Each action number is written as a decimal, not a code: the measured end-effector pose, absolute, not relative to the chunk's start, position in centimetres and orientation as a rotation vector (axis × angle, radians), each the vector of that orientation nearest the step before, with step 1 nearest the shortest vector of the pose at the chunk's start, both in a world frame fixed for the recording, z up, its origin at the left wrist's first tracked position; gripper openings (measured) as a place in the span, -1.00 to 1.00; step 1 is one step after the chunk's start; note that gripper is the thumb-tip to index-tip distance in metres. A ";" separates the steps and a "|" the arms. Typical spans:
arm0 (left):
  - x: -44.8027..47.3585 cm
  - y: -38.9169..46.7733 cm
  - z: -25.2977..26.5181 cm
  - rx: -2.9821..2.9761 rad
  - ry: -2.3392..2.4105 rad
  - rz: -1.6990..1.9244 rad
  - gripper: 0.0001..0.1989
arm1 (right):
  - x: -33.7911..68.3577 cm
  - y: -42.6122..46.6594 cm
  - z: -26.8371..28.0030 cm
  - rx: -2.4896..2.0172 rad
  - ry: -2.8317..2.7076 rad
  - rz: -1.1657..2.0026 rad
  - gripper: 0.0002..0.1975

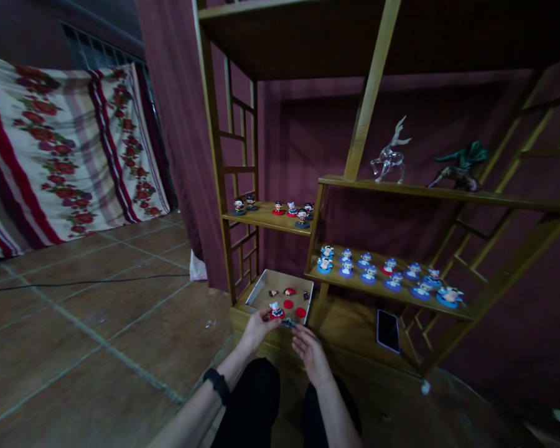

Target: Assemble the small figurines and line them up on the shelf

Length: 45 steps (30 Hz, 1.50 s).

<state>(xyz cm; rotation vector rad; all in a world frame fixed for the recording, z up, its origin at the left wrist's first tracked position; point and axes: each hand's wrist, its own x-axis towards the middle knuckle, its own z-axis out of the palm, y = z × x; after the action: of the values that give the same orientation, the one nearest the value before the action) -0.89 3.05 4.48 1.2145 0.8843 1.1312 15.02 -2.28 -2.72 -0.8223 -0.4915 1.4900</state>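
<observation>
My left hand is closed on a small figurine with a white head and a red round base, held over the near side of an open cardboard box. Close beside it, my right hand has its thumb and fingertips at the end of a small dark-blue piece, too small to make out clearly. Inside the box lie red discs, a red-and-black figurine part and other small dark-haired pieces.
The wooden shelf unit carries several figurines on its left tier. More blue-based figurines line the lower right tier. Above them stand a clear deer ornament and a green-cloaked figure. A phone lies on the bottom board.
</observation>
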 end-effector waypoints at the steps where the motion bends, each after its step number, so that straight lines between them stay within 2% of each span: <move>1: -1.0 3.2 5.0 1.240 0.923 1.152 -0.63 | 15.1 -2.3 -2.7 -0.825 -0.490 1.486 -0.65; 6: -0.9 3.4 6.1 1.346 0.947 1.172 -0.63 | 15.1 -2.2 -2.6 -0.826 -0.496 1.469 -0.67; 11: 0.1 2.6 4.6 1.372 0.918 1.124 -0.68 | 14.6 -2.1 -2.1 -0.776 -0.526 1.449 -0.68; 15: 0.9 1.9 3.2 1.451 0.939 1.099 -0.62 | 14.1 -1.9 -1.3 -0.766 -0.542 1.453 -0.65; 19: 1.2 1.3 2.7 1.756 1.031 1.111 -0.56 | 13.8 -1.5 -1.4 -0.798 -0.562 1.428 -0.71; 22: 1.2 0.8 2.7 2.011 1.057 1.026 -0.60 | 14.0 -1.6 -1.9 -0.811 -0.611 1.421 -0.75; 29: 1.2 -0.2 2.6 2.356 0.977 0.829 -0.67 | 14.8 -2.2 -2.7 -0.836 -0.667 1.421 -0.70; 37: 1.0 -0.2 2.6 2.458 0.902 0.800 -0.65 | 15.2 -2.3 -3.7 -0.882 -0.642 1.384 -0.73; 45: 0.8 -0.3 2.5 2.526 0.913 0.800 -0.63 | 15.2 -2.2 -4.3 -0.930 -0.640 1.369 -0.68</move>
<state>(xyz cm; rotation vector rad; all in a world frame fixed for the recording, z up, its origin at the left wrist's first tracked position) 0.84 -0.31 2.51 2.5256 0.9126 0.7996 15.20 -2.21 -4.25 -0.9302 -0.6402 1.3695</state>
